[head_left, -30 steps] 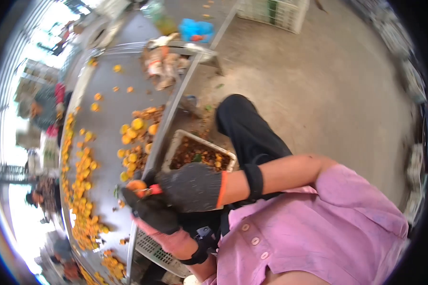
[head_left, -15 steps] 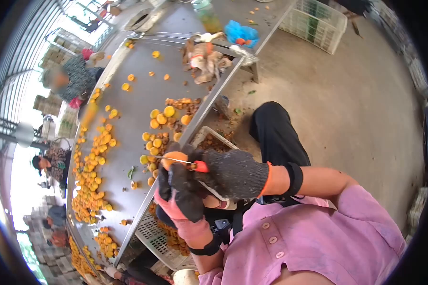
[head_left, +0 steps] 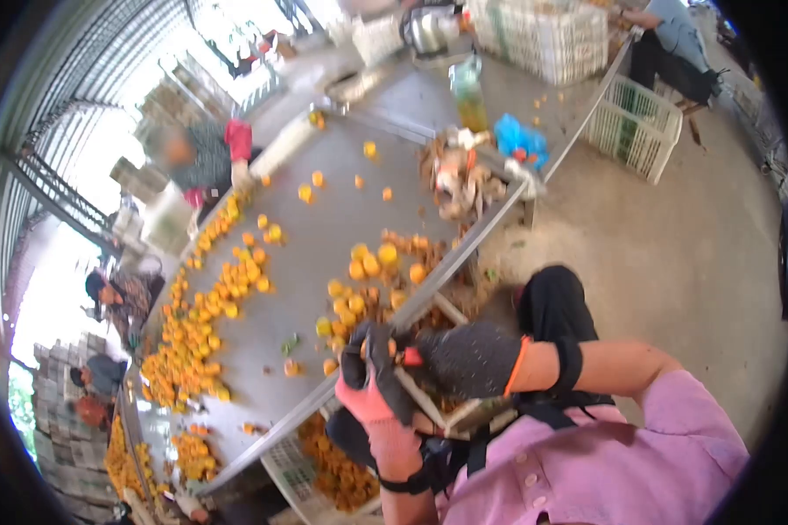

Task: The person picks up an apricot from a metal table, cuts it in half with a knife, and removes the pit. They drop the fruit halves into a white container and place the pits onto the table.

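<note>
My left hand [head_left: 376, 372], in a pink glove with dark palm and fingers, is closed around a round orange piece of produce [head_left: 392, 347], mostly hidden by its fingers. Close beside it, my right hand [head_left: 468, 359], in a dark knit glove with an orange cuff, grips the red handle of a knife [head_left: 411, 356]. Its blade cannot be made out now. Both hands meet over the near edge of the metal table [head_left: 324, 236]. Yellow-orange round pieces [head_left: 350, 302] lie on the table just beyond them.
A larger heap of orange pieces [head_left: 193, 341] spreads along the far side. Below the near edge stands a white crate [head_left: 293, 477] with orange pieces. Cloths [head_left: 464, 179], a blue bag [head_left: 521, 140] and a jar [head_left: 468, 96] are farther up. A co-worker [head_left: 206, 157] stands across the table.
The view has swung, so table and hands appear farther right and lower. The orange piece and knife blade, plain before, are now largely hidden. Both hands keep their hold.
</note>
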`<state>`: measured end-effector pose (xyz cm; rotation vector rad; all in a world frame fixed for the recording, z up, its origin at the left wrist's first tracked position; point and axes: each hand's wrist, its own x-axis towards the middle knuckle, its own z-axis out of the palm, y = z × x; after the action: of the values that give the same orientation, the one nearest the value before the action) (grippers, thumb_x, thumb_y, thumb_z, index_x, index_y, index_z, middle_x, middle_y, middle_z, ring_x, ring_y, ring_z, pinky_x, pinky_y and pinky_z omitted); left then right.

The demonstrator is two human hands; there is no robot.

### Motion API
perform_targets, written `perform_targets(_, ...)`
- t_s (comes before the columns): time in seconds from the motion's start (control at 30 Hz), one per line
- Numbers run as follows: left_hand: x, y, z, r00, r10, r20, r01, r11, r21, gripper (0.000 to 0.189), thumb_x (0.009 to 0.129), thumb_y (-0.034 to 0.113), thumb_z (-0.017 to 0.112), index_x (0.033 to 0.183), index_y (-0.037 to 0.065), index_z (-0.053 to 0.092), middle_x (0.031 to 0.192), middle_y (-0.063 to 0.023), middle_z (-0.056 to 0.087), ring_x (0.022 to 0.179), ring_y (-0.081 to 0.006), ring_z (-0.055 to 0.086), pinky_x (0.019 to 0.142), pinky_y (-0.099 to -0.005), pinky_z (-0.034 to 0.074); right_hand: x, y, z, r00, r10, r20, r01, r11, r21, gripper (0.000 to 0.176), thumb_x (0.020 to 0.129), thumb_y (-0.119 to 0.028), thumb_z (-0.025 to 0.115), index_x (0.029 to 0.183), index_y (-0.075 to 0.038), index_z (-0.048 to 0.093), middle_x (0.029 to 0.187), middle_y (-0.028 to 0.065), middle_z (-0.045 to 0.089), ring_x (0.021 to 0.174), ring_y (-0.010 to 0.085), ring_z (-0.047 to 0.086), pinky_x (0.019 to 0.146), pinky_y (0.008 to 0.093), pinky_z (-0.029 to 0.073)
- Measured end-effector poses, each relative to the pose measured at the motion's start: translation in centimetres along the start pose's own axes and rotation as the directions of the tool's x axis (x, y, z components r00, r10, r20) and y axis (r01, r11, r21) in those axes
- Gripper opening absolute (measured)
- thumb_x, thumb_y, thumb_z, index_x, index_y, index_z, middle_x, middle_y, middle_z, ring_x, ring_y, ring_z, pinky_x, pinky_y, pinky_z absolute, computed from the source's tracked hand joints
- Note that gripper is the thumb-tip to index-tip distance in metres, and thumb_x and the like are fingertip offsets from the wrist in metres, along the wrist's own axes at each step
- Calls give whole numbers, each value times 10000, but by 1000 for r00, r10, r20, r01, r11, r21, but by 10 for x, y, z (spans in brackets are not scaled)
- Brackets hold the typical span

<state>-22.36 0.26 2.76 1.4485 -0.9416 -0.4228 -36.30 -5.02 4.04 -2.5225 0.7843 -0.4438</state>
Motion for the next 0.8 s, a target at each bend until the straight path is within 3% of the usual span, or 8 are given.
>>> perform_targets(0.2,33,24,-35,986,-163,44,168,933,-318,352,849,175,558,1076,-94,546,949,-128,627,817,-172,593,746,-283,475,72,18,3,907,-416,-65,417,869,265,266,818,-254,537,885,3,537,760,200,593,664,398,557,571,428,440)
perform_targets(0.27,49,0,-42,972,234,7,-234,972,-27,422,895,297,466,1108,-61,532,977,-178,602,768,-206,618,598,-264,497,94,20,6,847,-523,-94,522,787,328,259,839,-255,536,901,-4,534,768,201,588,663,411,536,574,432,420)
perform_targets(0.33,65,-10,-61,987,-160,0,134,823,-552,474,890,340,467,1180,-35,474,965,-182,598,777,-235,622,589,-307,518,94,17,-3,913,-401,75,364,884,293,275,849,-274,541,907,-6,535,760,205,584,669,404,546,583,420,427)
perform_targets(0.5,94,-25,-53,953,-179,245,291,767,-572,490,892,347,462,1222,-14,435,972,-177,606,756,-237,616,585,-320,521,107,31,11,965,-117,-236,218,858,465,325,809,-289,612,1010,-42,550,809,183,596,716,362,576,613,389,454)
perform_targets(0.57,101,-16,-24,965,211,153,-202,977,-73,403,883,251,484,1159,-43,472,1067,-151,590,756,-245,609,632,-300,507,120,30,15,922,-152,-357,312,837,449,336,791,-253,648,1043,-54,552,879,167,593,780,342,574,645,370,460)
perform_targets(0.6,107,-21,-22,774,495,394,-630,662,406,367,871,203,502,1135,-51,484,1099,-137,580,767,-244,606,649,-293,500,129,38,17,932,-141,-333,295,829,475,336,791,-253,648,1043,-54,552,879,167,593,780,342,574,645,370,460)
perform_targets(0.7,122,-57,-20,824,357,441,-476,858,194,363,820,97,531,1158,-28,485,1112,-117,569,804,-198,591,671,-284,482,149,58,36,899,-28,-437,277,808,520,301,818,-224,628,1046,-42,552,855,122,602,739,236,589,632,323,458)
perform_targets(0.8,125,-68,-10,870,-110,480,182,977,-107,419,814,54,529,1228,28,471,1177,-93,532,1027,-191,536,853,-308,436,160,78,50,982,144,-119,76,273,959,254,841,-217,613,1000,-24,570,800,54,596,700,118,549,610,278,446)
